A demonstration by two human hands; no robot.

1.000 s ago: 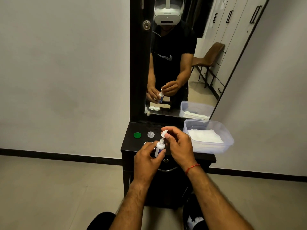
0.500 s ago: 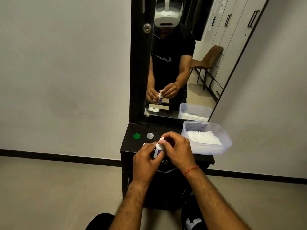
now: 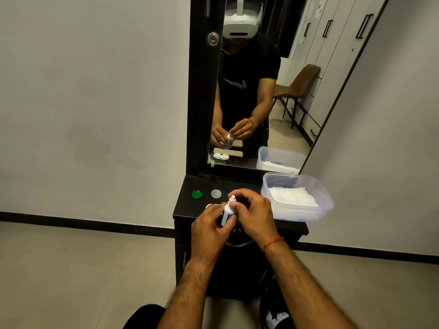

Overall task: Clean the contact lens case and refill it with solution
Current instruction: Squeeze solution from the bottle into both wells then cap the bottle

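**Both hands working at the solution bottle over the dresser top**

From the head view, we are looking down at a dark dresser top (image 3: 187, 206) standing against a pale wall, with a tall mirror (image 3: 251, 67) rising behind it. The left hand (image 3: 209, 230) is gripping the solution bottle (image 3: 228, 211), its fingers curling round the lower body so that only the white upper part and a strip of blue label are showing. The bottle is tilting slightly, its narrow tip pointing up and away from us, above the front edge of the dresser.

The right hand (image 3: 255, 217) is closing in on the bottle's top: the thumb is pressing against the neck and the fingers are arching over the tip. We cannot tell whether a small cap is sitting under those fingers. A red thread (image 3: 273, 242) is circling the right wrist.

The contact lens case (image 3: 210, 206) is lying on the dresser just behind the left hand, which is hiding nearly all of it; only a pale sliver is peeking out. In the mirror's reflection it is showing as two round white wells side by side.

Farther back on the dresser, a green cap (image 3: 196, 194) and a clear cap (image 3: 216, 193) are lying near each other, apart from the case. At the right, a clear plastic tub (image 3: 326, 206) holding white tissue (image 3: 292, 198) is overhanging the dresser's edge.
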